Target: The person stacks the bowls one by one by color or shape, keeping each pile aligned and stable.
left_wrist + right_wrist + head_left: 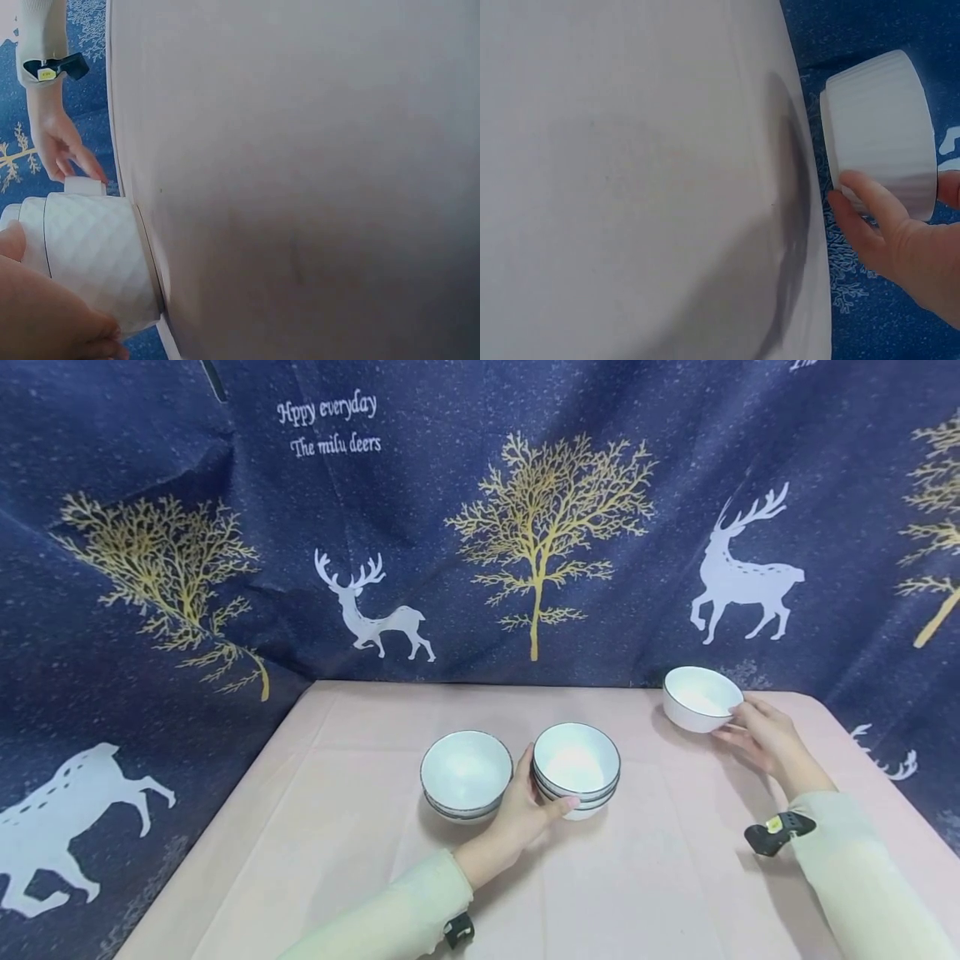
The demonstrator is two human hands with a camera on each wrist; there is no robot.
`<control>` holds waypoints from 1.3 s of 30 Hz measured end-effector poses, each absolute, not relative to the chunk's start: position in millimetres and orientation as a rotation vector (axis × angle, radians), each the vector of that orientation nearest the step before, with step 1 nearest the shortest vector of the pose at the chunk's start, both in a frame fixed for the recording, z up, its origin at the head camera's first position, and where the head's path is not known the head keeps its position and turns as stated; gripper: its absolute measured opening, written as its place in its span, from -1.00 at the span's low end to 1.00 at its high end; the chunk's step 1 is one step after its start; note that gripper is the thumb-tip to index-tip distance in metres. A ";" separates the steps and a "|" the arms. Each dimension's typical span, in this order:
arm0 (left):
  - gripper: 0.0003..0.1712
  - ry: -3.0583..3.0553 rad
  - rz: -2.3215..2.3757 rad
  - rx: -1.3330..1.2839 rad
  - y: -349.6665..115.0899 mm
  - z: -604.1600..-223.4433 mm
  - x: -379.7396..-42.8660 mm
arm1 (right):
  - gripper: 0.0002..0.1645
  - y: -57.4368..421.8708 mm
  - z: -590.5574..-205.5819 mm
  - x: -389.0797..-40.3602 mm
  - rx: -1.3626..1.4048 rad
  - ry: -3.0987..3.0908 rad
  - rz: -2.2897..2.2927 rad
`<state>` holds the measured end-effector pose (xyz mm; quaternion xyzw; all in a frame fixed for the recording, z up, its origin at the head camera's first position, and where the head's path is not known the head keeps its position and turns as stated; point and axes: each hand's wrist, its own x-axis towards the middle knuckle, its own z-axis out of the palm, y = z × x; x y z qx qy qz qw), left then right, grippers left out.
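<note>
My left hand (519, 817) grips a stack of white bowls (577, 758) with thin dark rims, near the middle of the table. Fingers lie along the stack's left side and the thumb crosses its front. In the left wrist view the lowest bowl (97, 255) shows a dimpled outer wall. At the far right, my right hand (767, 742) holds a single white bowl (697, 697) by its right side. The right wrist view shows this ribbed bowl (881, 135) raised off the table, with fingers beneath and the thumb by the rim.
Left of the gripped stack stands another stack of white bowls (467, 774), close to my left hand. A pale pink cloth covers the table (360, 860). Behind it hangs a dark blue curtain (480, 668) with deer and trees. Both wrists carry black devices (768, 835).
</note>
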<state>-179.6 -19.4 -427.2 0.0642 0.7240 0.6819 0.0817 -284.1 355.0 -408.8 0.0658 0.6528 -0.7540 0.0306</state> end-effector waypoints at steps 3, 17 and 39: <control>0.23 2.165 2.047 0.211 -20.0 -427.8 -179.6 | -0.14 354.0 -407.1 -282.5 0.155 1.946 -2.391; 0.23 2.197 2.024 0.177 -19.5 -430.5 -179.7 | -0.06 334.5 -386.4 -271.9 -0.013 1.891 -2.379; 0.22 2.199 2.027 0.217 -19.6 -429.8 -179.9 | -0.08 309.5 -366.0 -268.4 -0.081 1.915 -2.329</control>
